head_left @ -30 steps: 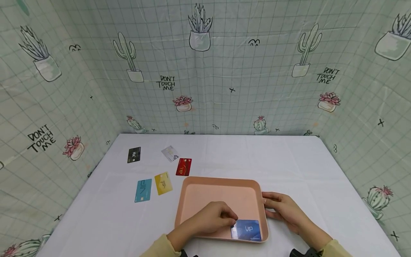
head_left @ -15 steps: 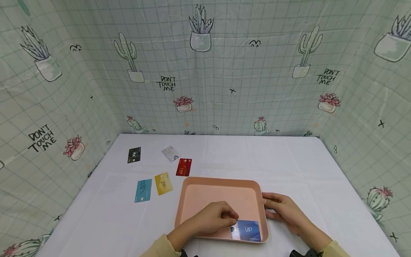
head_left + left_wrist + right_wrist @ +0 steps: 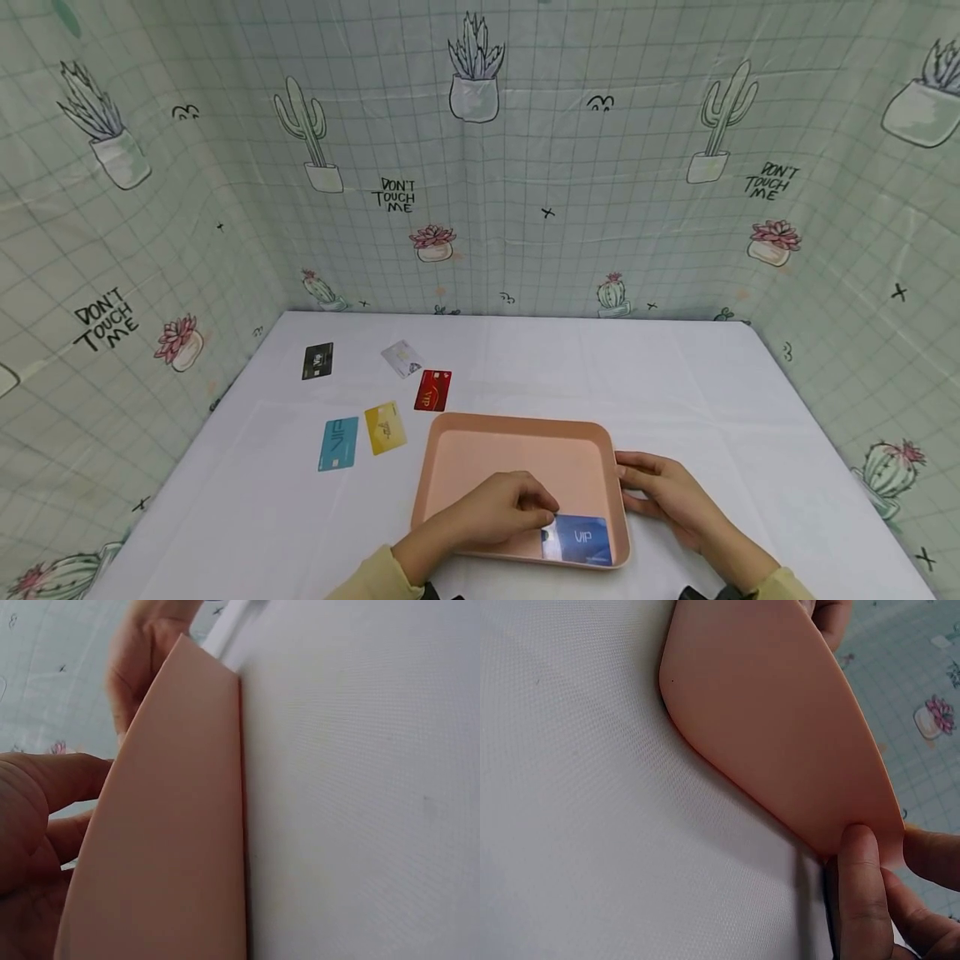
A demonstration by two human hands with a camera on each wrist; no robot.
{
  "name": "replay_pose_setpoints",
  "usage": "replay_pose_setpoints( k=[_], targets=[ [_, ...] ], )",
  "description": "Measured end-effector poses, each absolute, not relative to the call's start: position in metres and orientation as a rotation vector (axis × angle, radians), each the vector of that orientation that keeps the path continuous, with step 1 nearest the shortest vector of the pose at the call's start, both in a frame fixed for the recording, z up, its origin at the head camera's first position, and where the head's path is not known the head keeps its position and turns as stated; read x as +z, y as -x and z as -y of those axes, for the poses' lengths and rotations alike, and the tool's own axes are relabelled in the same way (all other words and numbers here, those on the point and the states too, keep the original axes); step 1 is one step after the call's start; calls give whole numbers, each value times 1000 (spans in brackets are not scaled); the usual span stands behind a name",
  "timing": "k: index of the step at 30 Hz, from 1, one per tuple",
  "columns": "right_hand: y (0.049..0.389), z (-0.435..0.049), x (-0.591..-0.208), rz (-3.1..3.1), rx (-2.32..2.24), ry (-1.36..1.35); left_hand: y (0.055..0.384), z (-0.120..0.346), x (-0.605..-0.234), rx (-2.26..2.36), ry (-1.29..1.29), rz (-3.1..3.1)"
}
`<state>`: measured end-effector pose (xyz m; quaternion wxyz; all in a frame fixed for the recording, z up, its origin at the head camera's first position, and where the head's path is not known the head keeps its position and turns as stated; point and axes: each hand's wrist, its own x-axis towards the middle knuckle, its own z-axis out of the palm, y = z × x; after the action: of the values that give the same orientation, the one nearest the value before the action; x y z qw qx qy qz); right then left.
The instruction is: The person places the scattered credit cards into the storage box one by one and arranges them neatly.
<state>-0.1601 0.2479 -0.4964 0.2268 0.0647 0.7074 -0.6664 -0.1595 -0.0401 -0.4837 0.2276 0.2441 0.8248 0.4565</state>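
Observation:
A blue VIP card lies in the near right corner of a shallow pink tray. My left hand reaches over the tray's near rim, with thumb and fingertips pinching the card's upper left corner. At the tray's right side, my right hand grips the rim. Close up in the right wrist view, one of its fingers presses the outer wall while others are at the rim. The left wrist view has the tray's near wall hiding the card, with the left hand behind it.
Left of and behind the tray, several cards lie on the white tablecloth: teal, yellow, red, silver and black. A cactus-printed curtain surrounds the table at the back and sides.
Both hands, the tray and the cards keep their places on the table. The whole head view has shifted slightly, so everything appears a little further right.

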Motion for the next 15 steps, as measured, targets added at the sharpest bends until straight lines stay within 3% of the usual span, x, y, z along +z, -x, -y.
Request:
replay_pose_setpoints(
  k=[15],
  targets=[
    [160,-247,-498,-1950,-1836,-181,164,44,-474,1240,-679,-2285]
  ],
)
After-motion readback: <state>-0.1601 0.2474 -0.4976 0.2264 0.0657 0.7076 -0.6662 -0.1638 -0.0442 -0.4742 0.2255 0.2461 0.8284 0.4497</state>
